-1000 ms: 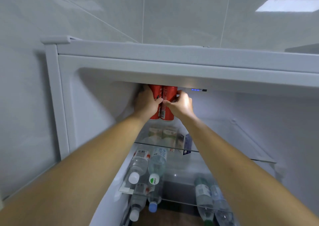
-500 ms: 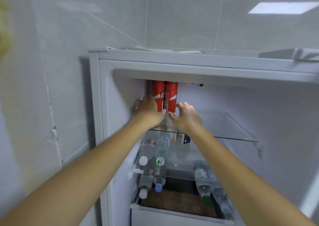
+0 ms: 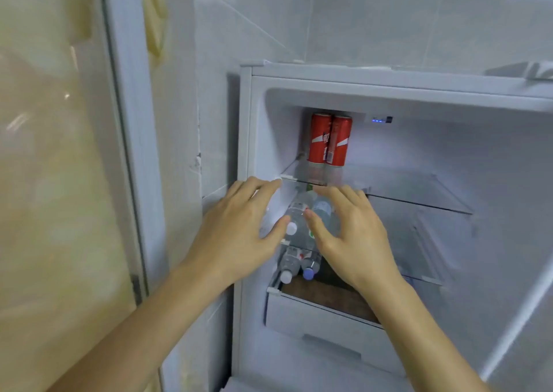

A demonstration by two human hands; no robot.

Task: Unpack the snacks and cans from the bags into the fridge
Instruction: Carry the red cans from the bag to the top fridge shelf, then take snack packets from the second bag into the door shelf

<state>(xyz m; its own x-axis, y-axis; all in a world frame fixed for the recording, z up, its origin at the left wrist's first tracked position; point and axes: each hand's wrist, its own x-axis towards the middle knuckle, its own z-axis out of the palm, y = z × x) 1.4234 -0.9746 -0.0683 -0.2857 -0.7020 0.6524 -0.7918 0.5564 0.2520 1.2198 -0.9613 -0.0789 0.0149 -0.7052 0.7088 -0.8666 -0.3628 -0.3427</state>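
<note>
Both hands empty. Left hand (image 3: 239, 230) is spread, fingers nearly straight, thumb out to the right; its fingertips reach the left end of the top shelf's front edge, though contact cannot be confirmed. Right hand (image 3: 350, 233) is likewise relaxed and holding nothing, fingers slightly bent, thumb pointing left toward the left thumb. The two hands sit side by side in front of the fridge (image 3: 419, 86) opening, near each other but apart.

Two red cans (image 3: 329, 139) stand upright on the top shelf (image 3: 419, 194), a glass one, at its back left corner. They touch each other side by side, and their tops come close to the fridge ceiling. Neither hand touches them; both hands are below and in front of the shelf.

Right of the cans, a small panel with blue lights (image 3: 381, 119) is set under the ceiling.

Below the top shelf, clear water bottles (image 3: 299, 218) lie on their sides with caps facing outward, partly hidden behind the hands. Lower still, two more bottles (image 3: 299, 264) lie on the next shelf, one with a white cap, one with a blue cap. Under them is a white drawer (image 3: 323, 326).

Grey tiled wall (image 3: 329, 17) rises above and behind the fridge. Pale door frame (image 3: 131, 122) stands to the left.
</note>
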